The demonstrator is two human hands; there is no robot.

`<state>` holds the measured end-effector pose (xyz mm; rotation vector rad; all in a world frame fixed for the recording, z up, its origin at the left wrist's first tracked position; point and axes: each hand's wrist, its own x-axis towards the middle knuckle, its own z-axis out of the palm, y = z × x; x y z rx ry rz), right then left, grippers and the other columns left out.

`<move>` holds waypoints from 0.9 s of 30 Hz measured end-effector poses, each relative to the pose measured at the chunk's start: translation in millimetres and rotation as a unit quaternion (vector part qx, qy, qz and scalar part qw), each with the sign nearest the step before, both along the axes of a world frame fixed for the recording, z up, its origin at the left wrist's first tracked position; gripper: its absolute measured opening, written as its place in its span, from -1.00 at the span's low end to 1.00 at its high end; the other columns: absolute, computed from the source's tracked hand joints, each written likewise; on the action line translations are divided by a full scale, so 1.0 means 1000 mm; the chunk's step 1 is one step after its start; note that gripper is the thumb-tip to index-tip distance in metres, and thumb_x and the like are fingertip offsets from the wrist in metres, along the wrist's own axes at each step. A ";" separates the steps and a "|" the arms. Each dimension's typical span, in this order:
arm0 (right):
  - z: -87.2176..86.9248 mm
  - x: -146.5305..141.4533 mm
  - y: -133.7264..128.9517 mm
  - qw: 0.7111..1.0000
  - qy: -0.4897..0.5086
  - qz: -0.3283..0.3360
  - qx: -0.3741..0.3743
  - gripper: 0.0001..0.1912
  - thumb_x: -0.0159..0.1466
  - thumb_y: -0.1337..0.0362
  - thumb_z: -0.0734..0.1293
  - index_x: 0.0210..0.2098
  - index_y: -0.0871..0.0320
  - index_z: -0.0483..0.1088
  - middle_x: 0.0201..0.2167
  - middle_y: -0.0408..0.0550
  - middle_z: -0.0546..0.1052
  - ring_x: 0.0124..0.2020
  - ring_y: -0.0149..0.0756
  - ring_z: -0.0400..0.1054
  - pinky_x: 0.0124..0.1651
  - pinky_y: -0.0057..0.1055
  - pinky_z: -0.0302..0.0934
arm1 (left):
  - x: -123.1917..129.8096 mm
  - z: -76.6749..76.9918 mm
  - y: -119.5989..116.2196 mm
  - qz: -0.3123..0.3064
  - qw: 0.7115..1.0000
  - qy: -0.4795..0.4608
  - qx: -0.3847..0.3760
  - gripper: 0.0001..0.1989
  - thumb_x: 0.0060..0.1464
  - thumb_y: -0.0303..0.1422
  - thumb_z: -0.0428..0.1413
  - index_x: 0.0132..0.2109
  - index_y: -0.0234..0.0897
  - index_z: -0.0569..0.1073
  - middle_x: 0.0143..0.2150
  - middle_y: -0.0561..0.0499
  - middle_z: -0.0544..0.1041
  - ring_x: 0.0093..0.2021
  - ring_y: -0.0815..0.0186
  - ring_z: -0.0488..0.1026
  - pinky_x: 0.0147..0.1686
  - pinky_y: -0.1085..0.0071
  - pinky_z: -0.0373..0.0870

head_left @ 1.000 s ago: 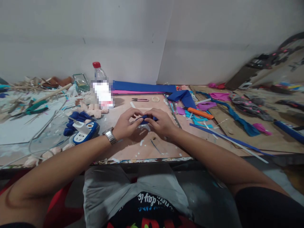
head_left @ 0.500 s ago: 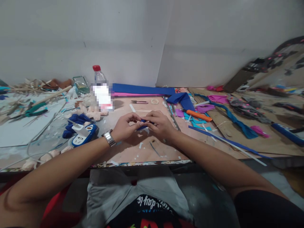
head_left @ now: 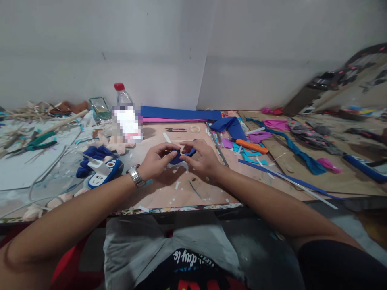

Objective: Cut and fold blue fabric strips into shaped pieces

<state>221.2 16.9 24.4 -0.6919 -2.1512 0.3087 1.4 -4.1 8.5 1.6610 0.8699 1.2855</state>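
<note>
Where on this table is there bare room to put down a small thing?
The barest patch is on the brown board, between the teal ribbon and the long blue strip. Smaller room shows between the bottle and the white scrap. It is crowded around the pliers, the power socket and the orange tool.

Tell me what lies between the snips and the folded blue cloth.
A pale ring, then a cluttered board edge, lie between the snips and folded blue cloth, in the head view.

The near board (head_left: 169, 195) leaves a low passage between the power socket (head_left: 105, 174) and the thin blue strip (head_left: 284, 180). The upright bottle (head_left: 123, 98) obstructs the back left.
</note>
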 end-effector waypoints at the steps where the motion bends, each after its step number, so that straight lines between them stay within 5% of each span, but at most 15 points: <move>1: 0.000 0.000 0.000 1.000 0.005 0.004 0.003 -0.61 0.34 0.19 0.48 0.14 0.02 0.46 -0.22 -0.07 0.65 -0.19 -0.17 0.52 0.07 -0.12 0.28 | 0.000 0.001 0.000 -0.003 1.000 0.000 -0.002 -0.65 0.22 -0.09 0.27 -0.06 -0.29 0.59 -0.07 -0.14 0.66 -0.09 0.20 0.61 -0.04 0.28 0.55; 13: 0.000 -0.002 -0.006 0.999 0.033 0.002 -0.012 -0.71 0.36 0.24 0.44 0.07 0.06 0.49 -0.27 -0.08 0.63 -0.21 -0.18 0.46 0.03 -0.14 0.25 | -0.002 0.003 0.000 -0.021 1.000 0.016 0.005 -0.71 0.09 -0.19 0.38 -0.22 -0.30 0.53 -0.25 -0.03 0.60 -0.23 0.30 0.56 -0.14 0.35 0.53; 27: 0.003 0.000 0.003 1.000 0.015 0.025 -0.005 -0.70 0.36 0.10 0.46 0.03 0.05 0.52 -0.28 -0.07 0.56 -0.22 -0.17 0.44 -0.01 -0.17 0.24 | 0.001 0.000 -0.001 -0.078 0.996 -0.022 -0.026 -0.69 0.25 -0.24 0.28 0.02 -0.24 0.40 -0.01 -0.16 0.65 0.05 0.15 0.62 0.06 0.21 0.50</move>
